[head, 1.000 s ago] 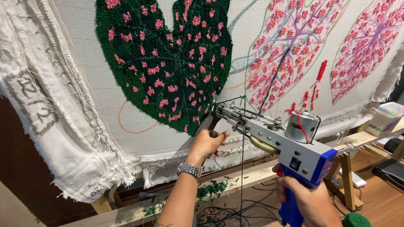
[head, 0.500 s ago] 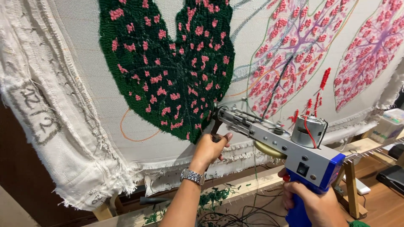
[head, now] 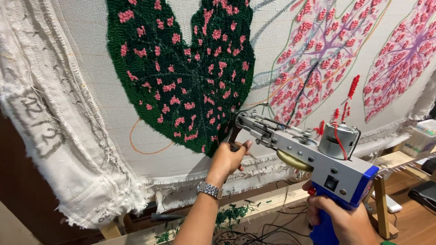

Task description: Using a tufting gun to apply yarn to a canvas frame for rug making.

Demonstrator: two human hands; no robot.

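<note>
Tufting gun (head: 313,156): grey metal body, blue handle, silver motor; tilted, needle end against green tufted leaf (head: 181,68).

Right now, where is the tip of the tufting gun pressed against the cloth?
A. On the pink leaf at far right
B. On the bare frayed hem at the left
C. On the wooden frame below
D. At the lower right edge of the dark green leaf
D: the tufting gun, held by the left hand at its front handle and the right hand at its blue grip, has its tip at the lower right edge of the dark green leaf.

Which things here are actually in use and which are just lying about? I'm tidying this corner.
In use: tufting gun, left hand, right hand, stretched cloth, green leaf.
Lying about: yarn scraps, cables, box.
</note>
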